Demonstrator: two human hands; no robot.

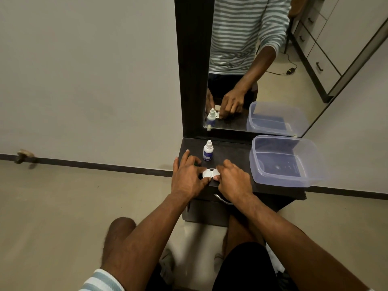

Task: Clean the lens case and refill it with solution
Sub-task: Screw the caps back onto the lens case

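White rounded lens case (210, 173) between both hands.

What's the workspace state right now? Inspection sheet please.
Surface: dark dresser top, below a mirror.
Job's things: white lens case flat near the front edge; solution bottle upright behind it, cap on.
Clutter: clear plastic tub at right, overhanging the edge.
Hands: left hand and right hand both grip the lens case.
Cables: one with an adapter on the floor, seen only in the mirror.
Surroundings: plain wall, beige floor; drawers in reflection.
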